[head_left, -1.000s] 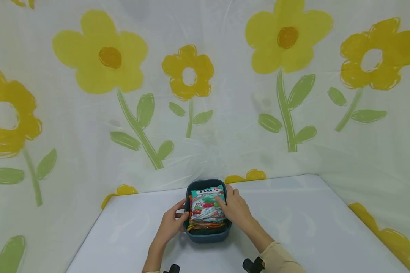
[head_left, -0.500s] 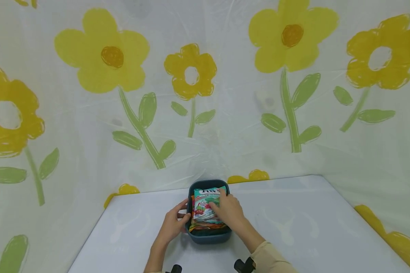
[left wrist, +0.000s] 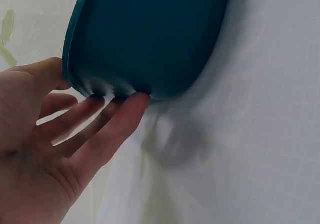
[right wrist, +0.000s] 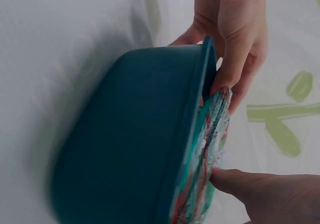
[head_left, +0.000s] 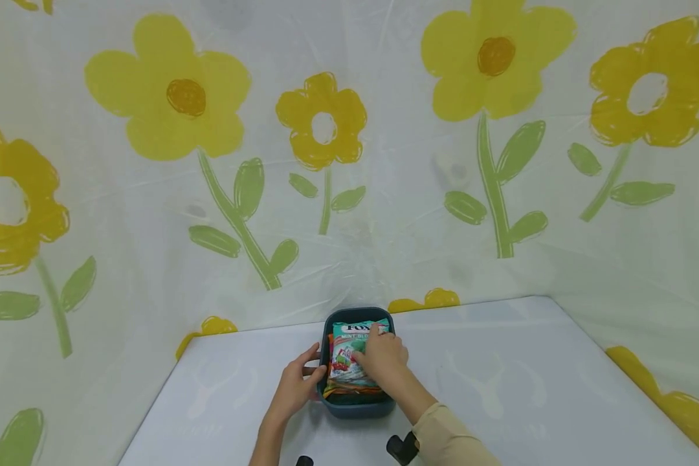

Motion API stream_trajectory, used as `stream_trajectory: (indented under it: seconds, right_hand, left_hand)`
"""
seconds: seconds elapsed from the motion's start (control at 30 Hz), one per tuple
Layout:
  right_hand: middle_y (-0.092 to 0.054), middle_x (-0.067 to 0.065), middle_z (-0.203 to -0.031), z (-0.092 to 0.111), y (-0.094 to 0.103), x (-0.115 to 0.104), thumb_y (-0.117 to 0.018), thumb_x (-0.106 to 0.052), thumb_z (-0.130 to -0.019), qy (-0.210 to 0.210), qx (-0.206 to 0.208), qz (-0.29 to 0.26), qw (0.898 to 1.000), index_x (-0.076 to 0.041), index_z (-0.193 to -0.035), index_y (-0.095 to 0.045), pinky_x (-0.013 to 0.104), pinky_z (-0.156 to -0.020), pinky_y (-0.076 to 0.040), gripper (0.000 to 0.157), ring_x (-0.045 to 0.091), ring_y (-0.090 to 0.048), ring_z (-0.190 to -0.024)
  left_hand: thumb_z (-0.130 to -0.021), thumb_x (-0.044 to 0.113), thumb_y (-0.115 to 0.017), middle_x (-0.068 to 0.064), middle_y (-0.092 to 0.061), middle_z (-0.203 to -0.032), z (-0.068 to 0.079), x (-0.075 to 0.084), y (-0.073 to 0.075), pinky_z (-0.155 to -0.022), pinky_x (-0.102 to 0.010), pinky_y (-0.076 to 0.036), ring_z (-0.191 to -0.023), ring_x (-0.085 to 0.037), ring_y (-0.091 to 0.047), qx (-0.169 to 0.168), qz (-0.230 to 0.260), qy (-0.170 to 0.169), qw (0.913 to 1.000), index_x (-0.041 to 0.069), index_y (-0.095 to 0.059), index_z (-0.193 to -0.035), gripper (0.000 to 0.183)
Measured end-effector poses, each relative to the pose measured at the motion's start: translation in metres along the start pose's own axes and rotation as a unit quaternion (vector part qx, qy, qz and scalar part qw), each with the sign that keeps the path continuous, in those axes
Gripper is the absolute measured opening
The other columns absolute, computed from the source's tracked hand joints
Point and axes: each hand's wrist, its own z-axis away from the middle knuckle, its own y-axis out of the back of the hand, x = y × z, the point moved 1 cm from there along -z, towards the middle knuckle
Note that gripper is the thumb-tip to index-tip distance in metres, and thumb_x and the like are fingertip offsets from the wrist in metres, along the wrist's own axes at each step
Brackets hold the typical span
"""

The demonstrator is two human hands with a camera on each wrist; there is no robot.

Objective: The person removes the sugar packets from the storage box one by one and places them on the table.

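Now farther across the packet (head_left: 343, 349): right hand (head_left: 386, 360), thumb and forefinger apart (left hand (head_left: 296, 383), pinch-grip on the tub (head_left: 358, 410)).

We see the left hand (left wrist: 60, 134), thumb at the rim edge of the teal tub (left wrist: 145, 39), fingers (left wrist: 117, 126) touching its outer wall; a shadow (left wrist: 185, 139) darkens the pale surface (left wrist: 280, 134).

A small curtained-off nook, whether in a home or a studio unclear, shown by pale sheeting (head_left: 384, 194) printed with yellow flowers (head_left: 166, 58) enclosing a white table (head_left: 472, 382).
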Motion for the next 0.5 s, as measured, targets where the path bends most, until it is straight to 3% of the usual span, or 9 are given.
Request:
stream_trajectory:
  seconds: [0.23,0.33,0.5]
  right_hand:
    - [-0.068,0.022,-0.114,-0.0023,-0.0015,-0.0065,-0.066,-0.062,-0.082,-0.01,-0.017,0.112,0.993,-0.003,-0.139,-0.05,0.044,-0.086,-0.058,0.083,0.033,-0.063,-0.099]
    - [-0.068,0.02,-0.115,-0.0014,-0.0007,-0.0065,-0.066,-0.062,-0.082,-0.003,-0.013,0.114,0.993,-0.004,-0.137,-0.053,0.044,-0.086,-0.057,0.081,0.033,-0.062,-0.099]
    - [-0.066,0.021,-0.115,-0.0021,-0.0009,-0.003,-0.068,-0.06,-0.082,0.029,0.009,0.069,0.997,-0.007,-0.138,-0.053,0.046,-0.08,-0.059,0.077,0.035,-0.063,-0.098]
  left_hand:
    - [-0.097,0.018,-0.06,-0.027,-0.056,-0.133,0.0021,0.0023,-0.0014,-0.053,-0.03,-0.06,-0.105,-0.033,-0.066,-0.024,0.013,0.012,0.9996,0.001,-0.041,-0.147,0.056]
    - [-0.097,0.016,-0.06,-0.027,-0.055,-0.134,0.0024,0.005,-0.0018,-0.053,-0.032,-0.061,-0.105,-0.031,-0.066,-0.028,0.015,0.016,0.9994,0.001,-0.039,-0.148,0.057]
    - [-0.096,0.013,-0.059,-0.027,-0.054,-0.134,-0.0003,0.0072,-0.0012,-0.054,-0.033,-0.061,-0.107,-0.033,-0.065,-0.026,0.013,0.016,0.9994,0.001,-0.038,-0.149,0.058]
